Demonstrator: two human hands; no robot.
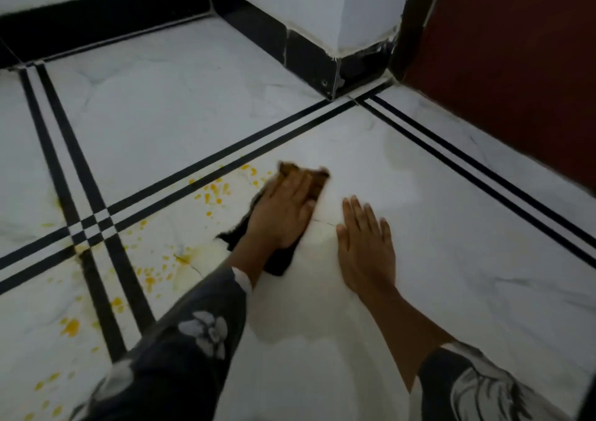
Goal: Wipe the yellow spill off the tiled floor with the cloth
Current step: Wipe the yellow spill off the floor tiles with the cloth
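From the head view, the left hand (283,209) lies flat, fingers straight and together, pressing on the cloth (314,180). The cloth is dark and crumpled. A brownish edge shows past the fingertips and a dark end sticks out beside the wrist. The right hand (366,243) holds nothing. It rests palm down on the bare floor (458,259) just right of the cloth, with its fingers straight and slightly spread. A thin crack in the tile (322,223) runs between the two hands. The spill (149,281) is scattered yellow drops and smears to the left of the cloth. The nearest drops lie just beside the cloth's far-left corner, and the rest trail down and left to the biggest blob near the lower left edge. Some drops lie on or across the double black stripes (180,182), which cross on the left amid the spatter. A pale yellowish film spreads over the tile beside the left wrist. The tile under and right of the hands is white and open as far as a second pair of stripes before the dark red door (516,65). Farther off, black skirting (96,23) runs under the white wall (354,1), which juts out as a corner beside the door. Dark flowered sleeves (180,340) cover both forearms at the bottom of the view.
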